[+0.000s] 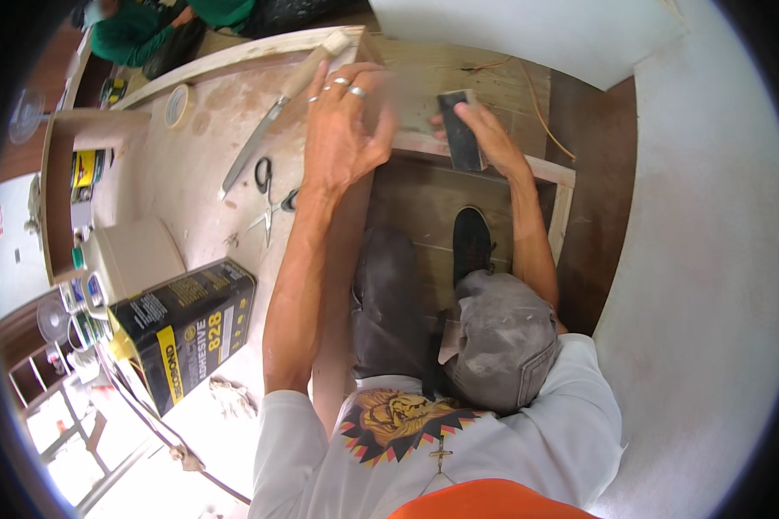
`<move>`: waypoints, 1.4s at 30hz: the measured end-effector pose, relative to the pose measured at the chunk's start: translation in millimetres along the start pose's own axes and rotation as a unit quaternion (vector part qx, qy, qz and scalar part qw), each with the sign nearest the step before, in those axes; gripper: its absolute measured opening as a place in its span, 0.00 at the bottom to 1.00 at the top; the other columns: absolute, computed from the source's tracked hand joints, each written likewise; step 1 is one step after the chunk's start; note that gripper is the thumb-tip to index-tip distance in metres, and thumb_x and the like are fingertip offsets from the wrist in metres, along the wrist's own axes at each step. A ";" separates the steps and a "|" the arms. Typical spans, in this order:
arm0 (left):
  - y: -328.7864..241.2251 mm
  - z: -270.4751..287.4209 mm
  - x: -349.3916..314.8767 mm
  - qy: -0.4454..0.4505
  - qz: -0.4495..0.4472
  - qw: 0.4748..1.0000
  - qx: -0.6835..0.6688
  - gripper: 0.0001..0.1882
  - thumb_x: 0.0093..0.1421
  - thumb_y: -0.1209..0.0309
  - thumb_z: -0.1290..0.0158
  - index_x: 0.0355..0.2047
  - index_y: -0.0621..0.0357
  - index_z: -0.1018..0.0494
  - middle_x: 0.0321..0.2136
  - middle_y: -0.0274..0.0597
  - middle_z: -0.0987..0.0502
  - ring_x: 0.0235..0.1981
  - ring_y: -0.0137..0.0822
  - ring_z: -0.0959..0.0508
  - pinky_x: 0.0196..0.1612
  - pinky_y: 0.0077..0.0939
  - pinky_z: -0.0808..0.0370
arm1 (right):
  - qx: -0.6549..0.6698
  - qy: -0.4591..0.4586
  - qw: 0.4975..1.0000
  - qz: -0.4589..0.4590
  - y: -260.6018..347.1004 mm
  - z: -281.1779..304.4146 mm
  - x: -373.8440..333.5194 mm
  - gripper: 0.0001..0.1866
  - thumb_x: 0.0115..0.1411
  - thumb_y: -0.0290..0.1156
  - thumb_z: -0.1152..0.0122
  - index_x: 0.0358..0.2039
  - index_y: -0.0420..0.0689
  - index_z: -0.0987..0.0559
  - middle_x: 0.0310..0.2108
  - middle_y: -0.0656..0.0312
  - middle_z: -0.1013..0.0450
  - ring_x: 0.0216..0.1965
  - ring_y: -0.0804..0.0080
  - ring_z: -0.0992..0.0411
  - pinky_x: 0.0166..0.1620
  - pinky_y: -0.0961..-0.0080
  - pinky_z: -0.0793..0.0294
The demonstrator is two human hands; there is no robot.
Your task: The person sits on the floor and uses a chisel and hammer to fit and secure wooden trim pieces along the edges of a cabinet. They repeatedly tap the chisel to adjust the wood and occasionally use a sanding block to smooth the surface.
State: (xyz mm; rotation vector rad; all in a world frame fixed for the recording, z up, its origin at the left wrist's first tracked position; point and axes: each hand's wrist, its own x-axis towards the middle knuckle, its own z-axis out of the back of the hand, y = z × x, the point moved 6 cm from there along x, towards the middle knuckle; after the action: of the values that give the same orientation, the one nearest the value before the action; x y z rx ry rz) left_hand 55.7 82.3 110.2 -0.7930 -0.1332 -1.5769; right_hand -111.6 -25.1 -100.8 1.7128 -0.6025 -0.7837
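Note:
My right hand (493,138) is closed around a sanding block (463,131), a dark-faced rectangular block with a light edge, held over the wooden crosspiece of a frame. My left hand (346,125), with rings on its fingers, is over the edge of the wooden panel (221,130); its fingers are apart, some are smeared by motion, and nothing shows in them. Just beyond it is a long knife (264,138) with a wooden handle, lying on the panel. Open scissors (273,203) with black handles rest left of my left forearm.
A roll of tape (180,106) lies at the panel's far side. To the left stand a black and yellow metal can (186,324) and a pale plastic jerrycan (138,255). A white wall (692,259) rises on the right. People in green (130,39) are at the far left.

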 end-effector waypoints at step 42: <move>7.8 -27.6 -16.6 0.172 0.020 0.985 0.002 0.21 0.53 0.61 0.41 0.44 0.63 0.24 0.39 0.60 0.21 0.45 0.57 0.23 0.52 0.49 0.29 | -0.588 0.241 0.691 0.345 177.8 -235.9 79.5 0.21 0.55 0.37 0.34 0.51 0.51 0.20 0.51 0.55 0.26 0.54 0.55 0.29 0.58 0.53 0.37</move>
State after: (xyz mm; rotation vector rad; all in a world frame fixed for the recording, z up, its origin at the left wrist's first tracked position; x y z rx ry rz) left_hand 51.0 80.3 77.4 -0.5058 0.1290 -1.6505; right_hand 118.4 17.2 96.4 0.3395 -0.1976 -0.0282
